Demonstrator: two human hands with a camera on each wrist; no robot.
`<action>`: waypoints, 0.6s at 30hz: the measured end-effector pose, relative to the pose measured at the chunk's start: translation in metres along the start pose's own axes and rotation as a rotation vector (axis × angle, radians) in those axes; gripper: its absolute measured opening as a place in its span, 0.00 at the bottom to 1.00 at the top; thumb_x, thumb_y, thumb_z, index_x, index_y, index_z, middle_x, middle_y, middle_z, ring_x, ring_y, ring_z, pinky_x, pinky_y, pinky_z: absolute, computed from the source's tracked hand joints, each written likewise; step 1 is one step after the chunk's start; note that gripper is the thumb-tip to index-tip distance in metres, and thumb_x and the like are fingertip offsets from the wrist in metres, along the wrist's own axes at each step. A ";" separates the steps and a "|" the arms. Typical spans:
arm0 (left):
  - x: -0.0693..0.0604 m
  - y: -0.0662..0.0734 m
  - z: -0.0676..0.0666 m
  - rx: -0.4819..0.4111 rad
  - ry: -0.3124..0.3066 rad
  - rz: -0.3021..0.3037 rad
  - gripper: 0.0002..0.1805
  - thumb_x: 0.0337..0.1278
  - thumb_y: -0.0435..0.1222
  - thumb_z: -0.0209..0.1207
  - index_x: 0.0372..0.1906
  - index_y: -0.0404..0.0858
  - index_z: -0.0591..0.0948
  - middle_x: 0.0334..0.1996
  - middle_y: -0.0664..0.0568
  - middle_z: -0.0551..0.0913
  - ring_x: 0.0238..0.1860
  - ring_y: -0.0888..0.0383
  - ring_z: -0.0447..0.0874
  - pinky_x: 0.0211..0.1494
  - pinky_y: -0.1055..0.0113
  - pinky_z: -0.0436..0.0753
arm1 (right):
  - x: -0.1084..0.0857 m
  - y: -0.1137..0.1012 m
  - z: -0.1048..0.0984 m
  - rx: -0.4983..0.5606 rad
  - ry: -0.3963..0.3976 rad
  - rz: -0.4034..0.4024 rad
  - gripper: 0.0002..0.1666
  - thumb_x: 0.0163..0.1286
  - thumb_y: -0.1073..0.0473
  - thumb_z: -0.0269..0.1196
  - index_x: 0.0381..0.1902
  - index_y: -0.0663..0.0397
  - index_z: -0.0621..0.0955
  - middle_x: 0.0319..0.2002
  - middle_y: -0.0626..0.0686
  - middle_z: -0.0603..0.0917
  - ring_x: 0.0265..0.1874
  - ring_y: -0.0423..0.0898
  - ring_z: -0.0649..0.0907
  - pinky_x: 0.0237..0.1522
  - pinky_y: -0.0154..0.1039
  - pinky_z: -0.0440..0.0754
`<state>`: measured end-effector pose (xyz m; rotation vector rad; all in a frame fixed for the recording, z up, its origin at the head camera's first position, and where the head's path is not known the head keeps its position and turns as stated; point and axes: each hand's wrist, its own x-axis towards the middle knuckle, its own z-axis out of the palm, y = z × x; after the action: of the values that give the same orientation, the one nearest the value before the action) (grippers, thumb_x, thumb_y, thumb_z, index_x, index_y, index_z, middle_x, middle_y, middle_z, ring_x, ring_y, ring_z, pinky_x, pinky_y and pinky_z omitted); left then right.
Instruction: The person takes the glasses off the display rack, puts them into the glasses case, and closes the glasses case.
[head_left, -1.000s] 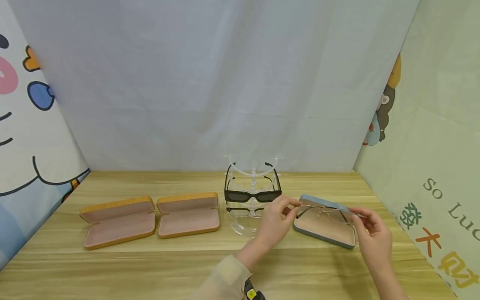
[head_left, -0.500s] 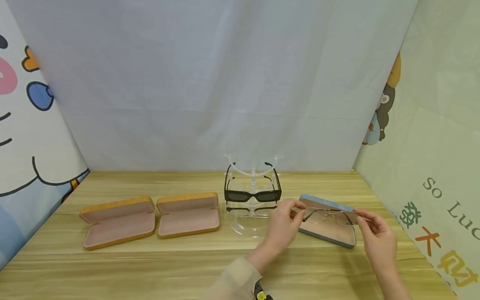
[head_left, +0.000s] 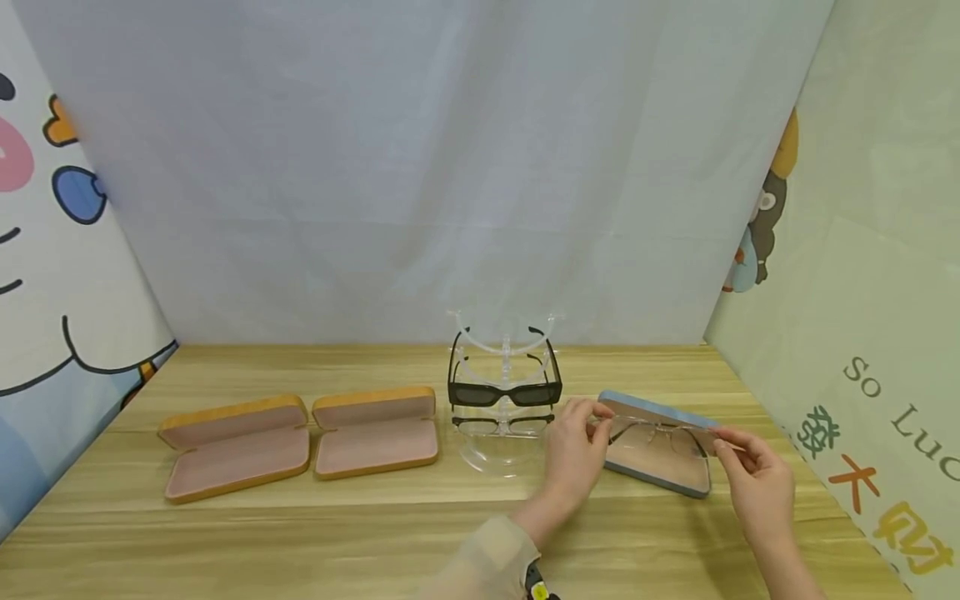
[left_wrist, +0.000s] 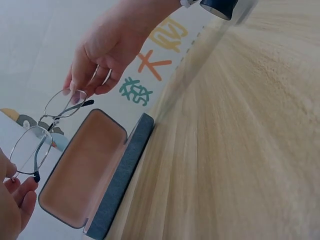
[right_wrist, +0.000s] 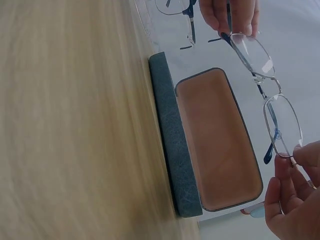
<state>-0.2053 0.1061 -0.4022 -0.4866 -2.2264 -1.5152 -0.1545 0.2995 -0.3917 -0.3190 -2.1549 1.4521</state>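
My left hand and right hand pinch opposite ends of thin metal-rimmed eyeglasses. The dark-tipped temples lie folded behind the clear lenses. They are held above an open blue-grey glasses case, whose peach lining shows nothing inside. In the left wrist view, my right hand holds the upper end of the eyeglasses and my left hand the lower end. The right wrist view has my left hand at the top and my right hand at lower right.
Left of my hands stands a clear display stand bearing black sunglasses and, lower down, dark-browed glasses. Two yellow cases, one at far left and one nearer the stand, lie open on the wooden table.
Both hands have shifted slightly to the right with the eyeglasses and lowered a little, mostly in the first half second. The cases and stand have stayed put.
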 end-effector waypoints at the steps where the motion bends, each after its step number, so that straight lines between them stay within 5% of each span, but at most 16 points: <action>1: 0.000 -0.001 0.001 -0.009 -0.012 -0.013 0.02 0.54 0.32 0.59 0.33 0.41 0.80 0.36 0.55 0.80 0.23 0.72 0.74 0.27 0.82 0.72 | 0.000 0.001 0.000 -0.001 -0.006 0.002 0.09 0.65 0.62 0.58 0.41 0.59 0.80 0.25 0.27 0.79 0.23 0.26 0.78 0.11 0.32 0.61; 8: 0.001 -0.007 0.006 -0.003 -0.039 -0.032 0.02 0.53 0.32 0.60 0.32 0.41 0.81 0.32 0.55 0.81 0.22 0.72 0.74 0.26 0.82 0.72 | 0.002 0.010 -0.003 -0.030 -0.053 0.008 0.11 0.64 0.60 0.59 0.42 0.61 0.81 0.26 0.29 0.80 0.27 0.25 0.80 0.29 0.20 0.75; 18: 0.002 -0.014 0.018 0.017 0.026 -0.076 0.02 0.49 0.30 0.61 0.29 0.40 0.82 0.31 0.55 0.82 0.21 0.70 0.75 0.24 0.83 0.71 | 0.005 0.014 -0.007 -0.108 -0.122 0.165 0.19 0.64 0.56 0.60 0.48 0.65 0.78 0.27 0.26 0.79 0.28 0.23 0.79 0.33 0.22 0.78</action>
<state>-0.2158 0.1185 -0.4183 -0.3785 -2.2597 -1.5298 -0.1566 0.3127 -0.4010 -0.4675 -2.3585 1.4808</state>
